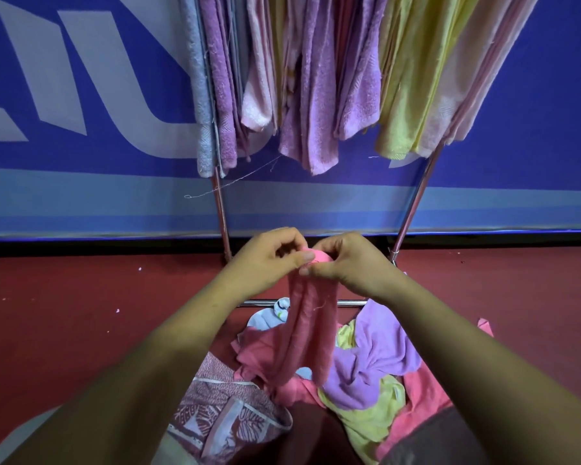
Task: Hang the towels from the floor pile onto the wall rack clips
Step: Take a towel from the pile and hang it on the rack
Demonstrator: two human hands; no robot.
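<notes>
Both hands are clamped on the pink towel (307,330). Left hand (269,260) and right hand (346,263) each pinch its top edge between thumb and fingers. They sit side by side with the thumbs nearly touching.

Location: the towel is held low in front of the rack (220,213), between its two legs and below the hung towels (312,95). Its lower end reaches the pile (376,360) on the red floor (81,313).

Writing: the banner (81,78) behind the rack is blue with big pale letter shapes. They're cropped by the frame edge and can't be read.

Counts:
- Hands: 2, both on the one towel.
- Rack: 2 legs visible, 1 low crossbar (353,302).
- Hung towels, left to right: 1 grey-blue, 1 purple, 1 pale pink, 2 purple, a yellow group, a pale pink group. Folds overlap, so no exact total.
- Pile: 1 purple, 2 yellow patches, several pink folds, and a white bit at the back.
- 1 pink-and-white leaf-print cloth (222,414), touching the pile on its left.

Towel look: salmon pink terry, hanging straight down as a narrow strip. It's creased lengthwise, bunched at the pinch and wider lower down. A short loose thread sticks out near mid-height.
</notes>
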